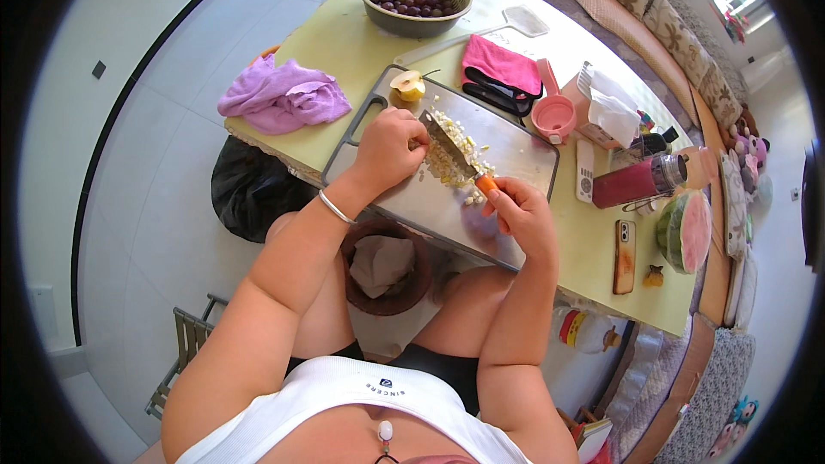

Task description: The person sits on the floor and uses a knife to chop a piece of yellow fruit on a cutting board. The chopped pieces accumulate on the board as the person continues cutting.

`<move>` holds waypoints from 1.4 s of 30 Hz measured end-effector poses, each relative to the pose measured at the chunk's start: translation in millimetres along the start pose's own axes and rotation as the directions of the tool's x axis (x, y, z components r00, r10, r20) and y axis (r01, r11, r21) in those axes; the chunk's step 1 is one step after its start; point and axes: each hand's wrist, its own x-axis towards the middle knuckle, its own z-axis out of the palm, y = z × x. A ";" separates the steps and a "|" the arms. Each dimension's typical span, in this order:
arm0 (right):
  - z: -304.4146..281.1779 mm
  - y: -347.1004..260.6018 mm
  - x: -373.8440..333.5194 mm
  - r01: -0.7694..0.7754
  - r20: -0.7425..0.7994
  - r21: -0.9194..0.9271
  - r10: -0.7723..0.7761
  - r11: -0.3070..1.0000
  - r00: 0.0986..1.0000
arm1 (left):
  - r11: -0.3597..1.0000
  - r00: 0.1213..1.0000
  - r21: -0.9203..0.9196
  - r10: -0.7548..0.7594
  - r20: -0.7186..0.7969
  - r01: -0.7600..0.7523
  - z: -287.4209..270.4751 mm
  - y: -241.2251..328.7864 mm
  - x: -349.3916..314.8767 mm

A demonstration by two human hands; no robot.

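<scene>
A knife (450,144) with an orange handle lies slantwise over a heap of finely chopped pale pieces (449,174) on a grey metal-faced cutting board (519,165). My right hand (524,216) grips the handle, at the near right end of the blade. Close to the blade's far left tip is my left hand (391,150), its fingers curled in; whether anything is inside them is hidden. Beyond that hand, a cut half of a pale yellow fruit (407,86) rests on the board, its core facing up.
A green colander (404,30) of dark round fruit stands far back. Around the board are a purple cloth (284,99), a pink cloth (500,64), a tissue box (601,116), a bottle (636,182), a phone (624,256) and cut watermelon (685,232). Below, a bin (417,283) stands between my legs.
</scene>
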 end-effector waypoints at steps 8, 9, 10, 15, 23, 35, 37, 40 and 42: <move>3.8 -3.1 -1.1 0.017 -0.008 -0.007 -0.017 1.000 1.000 | 0.999 1.000 0.046 0.021 -0.006 -0.020 1.3 2.7 -0.9; 4.4 -2.0 0.0 -0.001 -0.002 -0.034 0.000 0.999 1.000 | 0.999 1.000 0.049 0.022 0.003 -0.022 0.9 2.8 -0.9; 2.6 -2.4 -2.1 0.011 -0.020 -0.042 -0.012 0.999 1.000 | 0.998 1.000 0.052 0.023 0.012 -0.024 1.0 3.1 -0.7; 1.2 -2.2 -2.9 0.047 -0.030 -0.042 -0.048 0.998 0.998 | 0.998 0.999 0.041 0.049 -0.024 -0.048 2.4 2.7 -1.4; -3.3 -5.6 -6.6 0.059 -0.093 0.099 -0.050 0.993 0.994 | 0.999 0.999 0.021 0.032 -0.025 -0.031 1.3 3.5 -1.4; -2.7 -0.3 -1.7 0.027 -0.061 -0.004 -0.027 1.000 0.998 | 1.000 1.000 -0.004 -0.006 -0.028 0.006 2.7 2.0 -1.7; -3.0 2.5 -0.1 0.023 -0.044 -0.044 -0.024 0.999 0.999 | 1.000 1.000 -0.009 -0.018 -0.011 0.018 2.3 1.9 -1.7; -1.8 -2.1 -3.8 0.057 -0.073 0.044 -0.053 0.997 0.996 | 1.000 1.000 -0.026 0.005 -0.022 -0.005 1.9 0.1 -1.7; -2.5 -2.2 -4.3 0.049 -0.068 0.035 -0.046 0.998 0.997 | 1.000 1.000 -0.021 0.009 -0.028 -0.010 2.3 0.6 -1.6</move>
